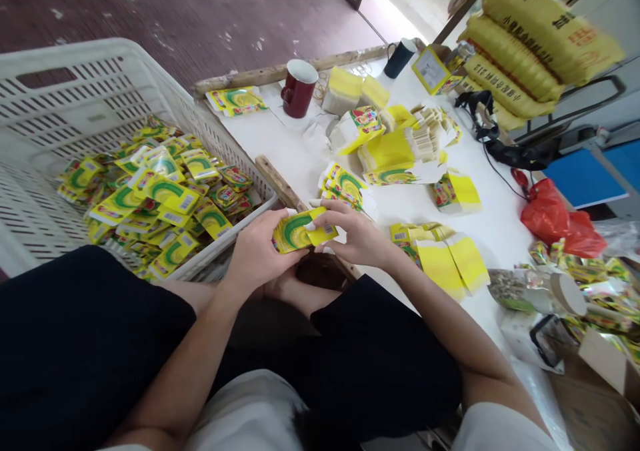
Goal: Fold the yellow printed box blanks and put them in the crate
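A small yellow and green printed carton (294, 232) lies between my two hands, above my lap at the table's near edge. My left hand (257, 251) is wrapped round its left end, thumb on top and fingers beneath. At the right end, my right hand (350, 231) has its fingers on the carton's flap. Just beyond, a few printed cartons (344, 185) rest on the white table (295, 147). To my left stands a white slatted crate (135, 57) with many yellow and green packets (165, 187) heaped inside.
Stacks of yellow cardboard blanks (387, 151) and folded cartons (445, 261) lie across the table. A maroon mug (299, 89) and a dark mug (400, 57) stand at the back. On the right are a glass jar (530, 289), a red bag (555, 214) and stacked yellow sacks (530, 57).
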Demonstrator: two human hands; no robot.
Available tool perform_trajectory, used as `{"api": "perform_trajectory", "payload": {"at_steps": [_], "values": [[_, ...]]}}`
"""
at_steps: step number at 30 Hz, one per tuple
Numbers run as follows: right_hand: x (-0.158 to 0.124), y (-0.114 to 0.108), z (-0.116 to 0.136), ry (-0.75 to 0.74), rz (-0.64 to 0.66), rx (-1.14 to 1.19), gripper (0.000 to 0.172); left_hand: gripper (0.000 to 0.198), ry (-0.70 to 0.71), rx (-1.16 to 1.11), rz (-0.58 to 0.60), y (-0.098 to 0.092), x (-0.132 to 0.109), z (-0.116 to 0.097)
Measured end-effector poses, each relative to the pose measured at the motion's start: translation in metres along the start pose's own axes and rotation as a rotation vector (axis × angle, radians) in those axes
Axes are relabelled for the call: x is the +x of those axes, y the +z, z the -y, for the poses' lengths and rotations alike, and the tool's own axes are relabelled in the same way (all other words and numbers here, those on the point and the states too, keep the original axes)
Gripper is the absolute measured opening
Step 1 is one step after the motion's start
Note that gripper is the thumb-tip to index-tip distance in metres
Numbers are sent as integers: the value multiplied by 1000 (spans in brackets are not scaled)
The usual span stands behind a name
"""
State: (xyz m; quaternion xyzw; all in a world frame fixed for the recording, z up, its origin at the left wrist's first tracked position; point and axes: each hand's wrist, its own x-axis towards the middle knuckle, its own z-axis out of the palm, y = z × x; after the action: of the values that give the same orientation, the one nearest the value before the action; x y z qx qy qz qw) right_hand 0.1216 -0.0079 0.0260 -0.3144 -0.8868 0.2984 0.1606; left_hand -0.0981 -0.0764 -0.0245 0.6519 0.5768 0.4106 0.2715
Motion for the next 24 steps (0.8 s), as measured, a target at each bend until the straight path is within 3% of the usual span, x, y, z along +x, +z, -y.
{"api": "perform_trajectory", "payload": {"at_steps": [4,7,11,16,20,22,24], "values": [[-4,-12,-1,-43,92,3,25,65,4,-64,5,1,0,1],[-3,-10,3,-60,34,-4,26,66,10,-77,-40,3,0,-3],[2,-2,10,-93,-1,68,39,63,31,-112,-72,4,-1,-9],[4,9,16,-18,-52,20,31,61,42,-62,-110,10,-7,-11],[6,14,9,47,-137,72,57,61,-49,-198,-127,20,-7,-6],[7,10,-7,141,-212,137,67,61,-177,-444,-260,23,-1,1],[5,2,-31,313,-310,96,55,60,-376,-771,-481,22,7,11]]}}
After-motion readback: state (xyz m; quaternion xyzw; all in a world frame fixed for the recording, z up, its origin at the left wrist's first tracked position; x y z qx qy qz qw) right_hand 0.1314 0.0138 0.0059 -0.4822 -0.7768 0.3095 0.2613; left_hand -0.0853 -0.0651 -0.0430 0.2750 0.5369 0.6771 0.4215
